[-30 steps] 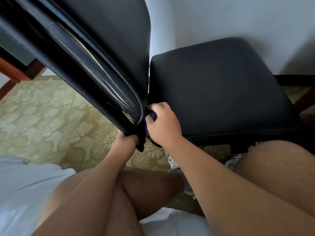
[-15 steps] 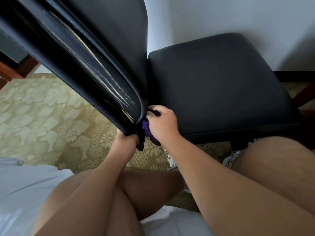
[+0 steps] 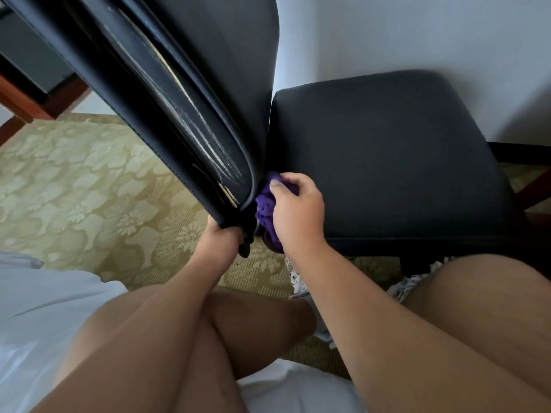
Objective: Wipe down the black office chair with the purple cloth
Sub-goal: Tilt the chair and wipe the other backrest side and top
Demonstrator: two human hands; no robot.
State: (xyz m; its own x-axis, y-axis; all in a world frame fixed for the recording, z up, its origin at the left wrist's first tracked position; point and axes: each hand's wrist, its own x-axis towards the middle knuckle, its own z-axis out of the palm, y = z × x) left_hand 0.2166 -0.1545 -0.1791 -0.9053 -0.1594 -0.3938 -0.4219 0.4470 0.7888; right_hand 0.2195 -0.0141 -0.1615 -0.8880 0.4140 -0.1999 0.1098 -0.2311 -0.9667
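Note:
The black office chair's padded seat [image 3: 387,156] fills the upper right, and its worn, scuffed backrest [image 3: 185,93] leans across the upper left. My right hand [image 3: 295,216] is shut on the bunched purple cloth [image 3: 265,207], pressing it into the gap where backrest and seat meet. My left hand [image 3: 222,236] grips the lower end of the backrest from below, its fingers partly hidden behind the black edge.
A patterned yellow-green carpet [image 3: 89,186] covers the floor on the left. A white wall [image 3: 417,34] stands behind the seat. Reddish wooden furniture [image 3: 26,102] shows at the far left. My bare knees and white bedding [image 3: 38,317] fill the bottom.
My right hand has slid outward and down along the seam, pulling more purple cloth into view. The left hand keeps its hold on the backrest.

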